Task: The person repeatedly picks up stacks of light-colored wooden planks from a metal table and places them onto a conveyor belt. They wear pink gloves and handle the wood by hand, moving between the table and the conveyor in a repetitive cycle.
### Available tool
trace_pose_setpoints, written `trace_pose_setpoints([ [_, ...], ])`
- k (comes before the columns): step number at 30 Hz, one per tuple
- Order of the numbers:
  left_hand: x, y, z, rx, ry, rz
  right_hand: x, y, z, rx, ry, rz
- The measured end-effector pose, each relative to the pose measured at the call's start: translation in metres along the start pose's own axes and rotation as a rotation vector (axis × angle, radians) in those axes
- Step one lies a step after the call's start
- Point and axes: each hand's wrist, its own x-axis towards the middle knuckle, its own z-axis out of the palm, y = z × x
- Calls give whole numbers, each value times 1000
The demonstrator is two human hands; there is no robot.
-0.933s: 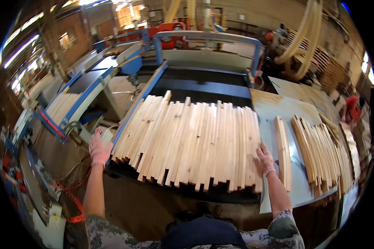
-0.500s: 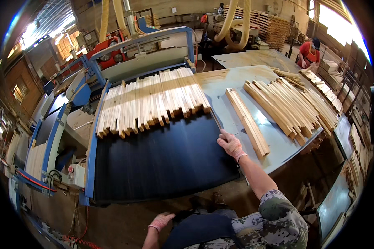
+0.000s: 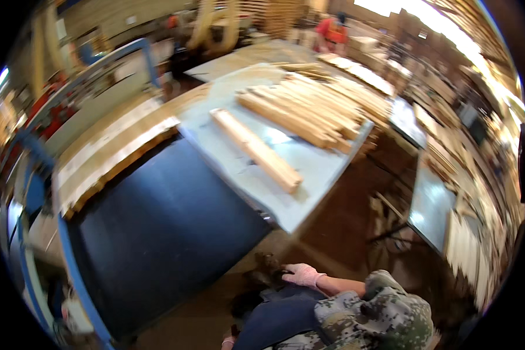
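Note:
My right hand [image 3: 302,275], in a pinkish work glove, hangs low in front of my body. Its fingers look loosely apart, and I make out nothing in them, though motion blurs the view. Only a sliver of my left hand [image 3: 228,343] shows at the lower edge; its fingers are hidden. Beyond my hands lies a machine's black conveyor belt [image 3: 169,227], with a row of wooden strips [image 3: 119,154] side by side across its far part. On the grey metal table [image 3: 233,154] to its right rests a short bundle of wooden strips [image 3: 256,150].
A larger pile of strips [image 3: 303,111] covers the table's right part. Blue machine frame [image 3: 81,274] borders the belt's left side. Another metal-topped table [image 3: 431,201] with strips stands at the right. A person in red [image 3: 331,34] works at the back.
My view has swung to the right, shifting the belt and table leftward. My right hand has left the belt's right edge and dropped toward my body. My left hand is mostly out of view.

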Motion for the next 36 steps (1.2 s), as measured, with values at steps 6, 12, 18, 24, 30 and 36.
trace_pose_setpoints([
  [6,82,71,-28,-556,45,-203,-44,220,31,-10,-134,577],
  [12,104,149,-69,-722,-168,-248,-94,242,42,292,77,569],
  [18,91,226,-18,541,28,365,-132,314,75,293,117,411],
  [24,88,350,60,669,-134,365,-164,400,80,181,16,504],
  [30,124,484,130,688,-118,406,-182,467,17,678,438,747],
  [36,159,626,186,392,66,172,-179,487,-36,1091,733,728],
])
